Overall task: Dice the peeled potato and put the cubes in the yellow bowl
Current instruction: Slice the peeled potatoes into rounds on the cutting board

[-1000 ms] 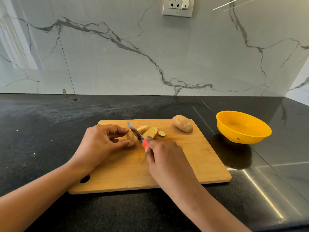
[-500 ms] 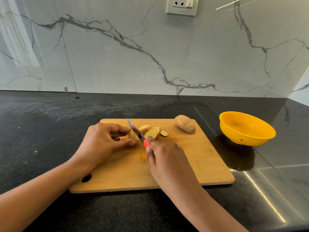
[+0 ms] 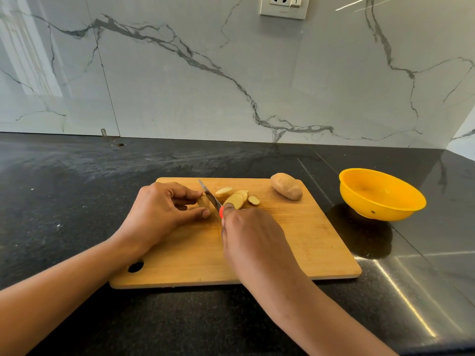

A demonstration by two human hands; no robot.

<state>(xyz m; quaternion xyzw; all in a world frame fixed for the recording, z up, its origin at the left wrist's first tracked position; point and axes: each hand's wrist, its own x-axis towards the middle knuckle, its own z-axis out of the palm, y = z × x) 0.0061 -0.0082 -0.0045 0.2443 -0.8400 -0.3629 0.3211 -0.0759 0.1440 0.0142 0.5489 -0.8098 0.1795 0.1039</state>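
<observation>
Slicing under way — left hand (image 3: 159,214) pinches the peeled potato stub (image 3: 205,203), right hand (image 3: 253,236) grips the knife (image 3: 208,195) across it. Slices (image 3: 236,198) lie at its 3 o'clock; yellow bowl (image 3: 380,197), well beyond them, shows no cubes — dicing remains.

You have one view, worn on your head, facing forward and down across the black counter (image 3: 77,201) to the marble wall (image 3: 231,73), which fills the upper half of the frame. It sits close. Your forearms enter from the lower left and lower right corners. Your left hand (image 3: 159,211), pinching a potato piece (image 3: 205,202), and your right hand (image 3: 252,240), gripping the knife (image 3: 209,195), meet at centre frame over the cutting board (image 3: 308,240). The yellow bowl (image 3: 380,199) sits at centre right. The top edge crops the wall socket (image 3: 282,6).
</observation>
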